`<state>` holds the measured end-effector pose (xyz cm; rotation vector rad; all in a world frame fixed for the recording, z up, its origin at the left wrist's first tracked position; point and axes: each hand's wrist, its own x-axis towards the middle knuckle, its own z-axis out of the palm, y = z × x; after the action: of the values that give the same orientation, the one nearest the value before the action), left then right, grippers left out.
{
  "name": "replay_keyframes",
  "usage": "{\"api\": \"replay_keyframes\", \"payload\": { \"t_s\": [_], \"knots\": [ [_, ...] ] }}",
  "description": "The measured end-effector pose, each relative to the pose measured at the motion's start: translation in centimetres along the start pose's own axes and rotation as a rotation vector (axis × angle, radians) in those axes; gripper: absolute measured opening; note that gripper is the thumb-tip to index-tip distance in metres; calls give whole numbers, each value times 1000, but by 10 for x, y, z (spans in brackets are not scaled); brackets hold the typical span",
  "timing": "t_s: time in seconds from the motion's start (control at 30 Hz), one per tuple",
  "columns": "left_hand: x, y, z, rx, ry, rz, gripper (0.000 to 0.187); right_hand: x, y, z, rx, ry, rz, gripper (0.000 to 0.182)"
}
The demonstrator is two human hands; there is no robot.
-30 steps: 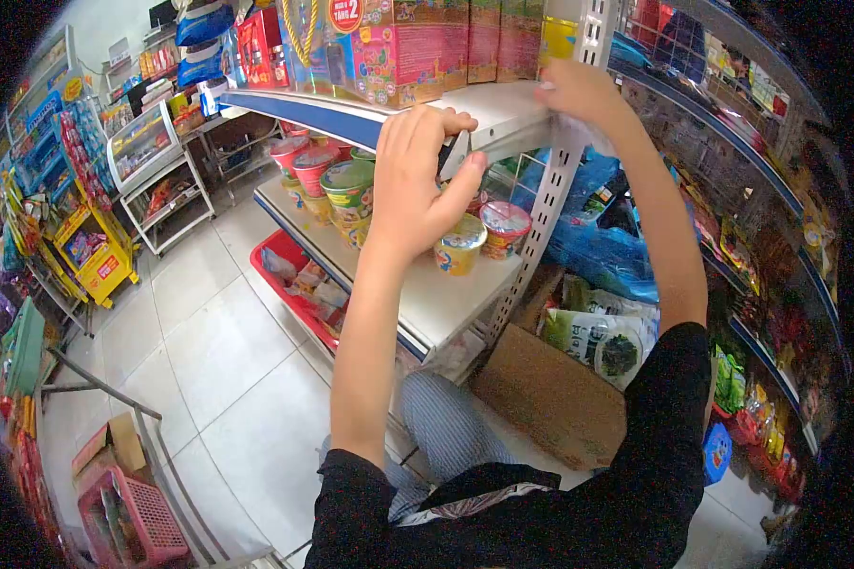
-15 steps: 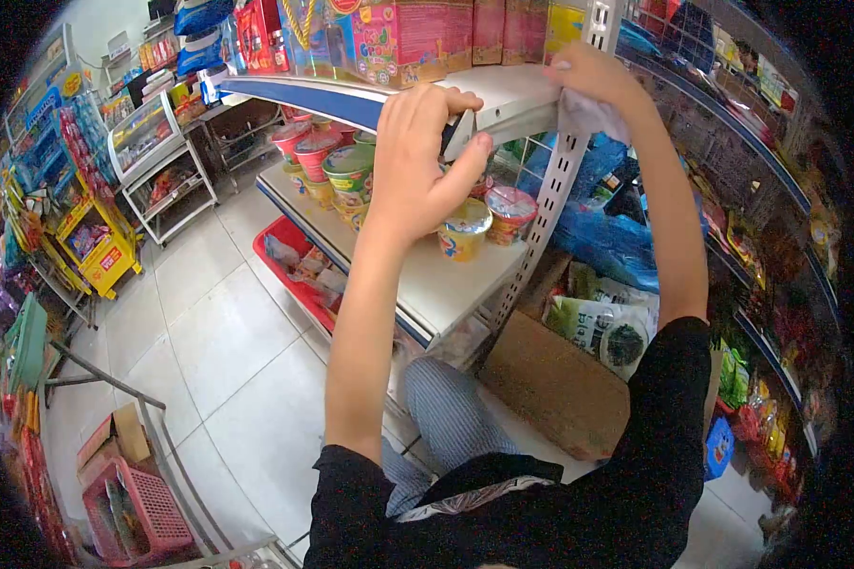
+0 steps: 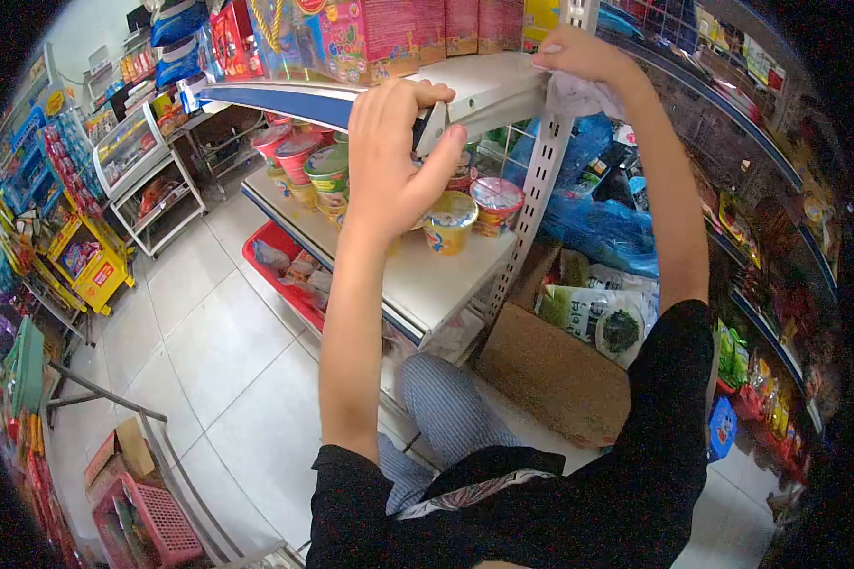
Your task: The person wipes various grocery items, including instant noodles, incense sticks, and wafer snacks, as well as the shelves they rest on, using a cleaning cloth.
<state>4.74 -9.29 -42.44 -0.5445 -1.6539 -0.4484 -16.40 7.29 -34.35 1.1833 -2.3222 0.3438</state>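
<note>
My left hand [image 3: 389, 161] is wrapped round the front corner of the upper white shelf [image 3: 489, 83], with its thumb apart below the fingers. Beside the slotted white upright post [image 3: 538, 171], my right hand [image 3: 588, 59] holds a crumpled white cloth [image 3: 590, 98] at the side edge of that shelf. Pink patterned boxes [image 3: 403, 38] stand on the upper shelf, just behind my hands. On the shelf below are several cup noodles, among them a yellow-lidded cup [image 3: 451, 224] and a red-lidded cup [image 3: 495, 204] under my left hand.
A red basket [image 3: 285, 284] with packets sits under the lower shelf. To the right, a cardboard box [image 3: 555, 375], a packet with green print [image 3: 598, 318] and blue plastic bags [image 3: 603, 228] lie low down. A pink crate [image 3: 166, 512] stands on the tiled floor [image 3: 223, 365] at left.
The shelf and both hands appear slightly further left in the view. My left hand keeps its hold on the shelf corner, and my right hand still has the cloth near the post.
</note>
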Motion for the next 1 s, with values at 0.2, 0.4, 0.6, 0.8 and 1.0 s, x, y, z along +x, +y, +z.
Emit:
{"api": "replay_keyframes", "payload": {
  "t_s": [0.2, 0.4, 0.6, 0.8, 1.0],
  "knots": [
    [1, 3, -1, 9, -4, -17, 22, -22, -38, -18, 643, -29, -144, 26],
    [1, 1, -3, 8, -21, 1, 22, -54, -83, -21, 1619, -177, -652, 34],
    [0, 1, -2, -27, -27, -28, 24, -55, -73, -17, 1688, -224, -892, 32],
    [0, 3, -3, -8, -31, -43, 24, -59, -66, -25, 1454, -192, -903, 22],
    [0, 5, -3, 3, -40, -45, 23, -74, -79, -40, 1223, -138, -787, 18]
  ]
}}
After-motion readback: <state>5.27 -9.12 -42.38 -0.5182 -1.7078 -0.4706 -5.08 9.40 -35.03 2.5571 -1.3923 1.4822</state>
